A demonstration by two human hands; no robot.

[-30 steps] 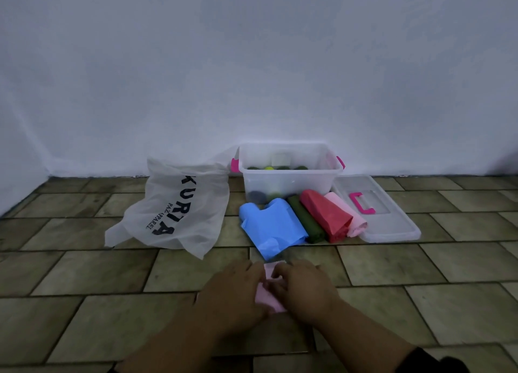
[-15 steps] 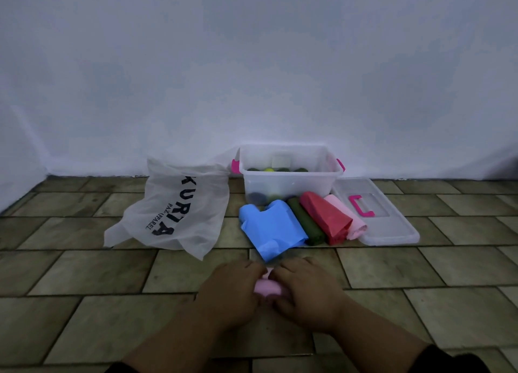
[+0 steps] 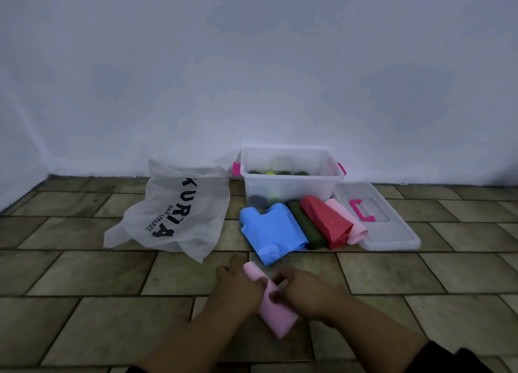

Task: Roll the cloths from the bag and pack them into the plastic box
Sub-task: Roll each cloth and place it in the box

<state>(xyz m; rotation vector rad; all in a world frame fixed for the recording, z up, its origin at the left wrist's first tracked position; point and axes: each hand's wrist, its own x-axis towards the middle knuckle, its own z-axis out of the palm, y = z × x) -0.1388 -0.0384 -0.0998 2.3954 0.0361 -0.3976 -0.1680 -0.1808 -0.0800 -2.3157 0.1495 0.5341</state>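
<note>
A rolled pink cloth (image 3: 273, 309) lies slanted on the tiled floor in front of me. My left hand (image 3: 238, 285) grips its upper part and my right hand (image 3: 305, 291) grips its middle from the right. Beyond them lie a blue cloth (image 3: 270, 229), a dark green roll (image 3: 304, 224), a red roll (image 3: 326, 221) and a pink roll (image 3: 350, 224). The clear plastic box (image 3: 291, 187) with pink latches stands against the wall, with several dark and green rolls inside. A white bag (image 3: 173, 212) with black letters lies to its left.
The box's clear lid (image 3: 392, 229) with a pink handle lies flat on the floor, right of the rolls. A white wall (image 3: 252, 78) closes the far side. Brown tiles (image 3: 84, 302) stretch to both sides of my hands.
My hands were bunched over a small pink bundle. Now they have spread along it and turned it, so the pink roll shows long and slanted between them.
</note>
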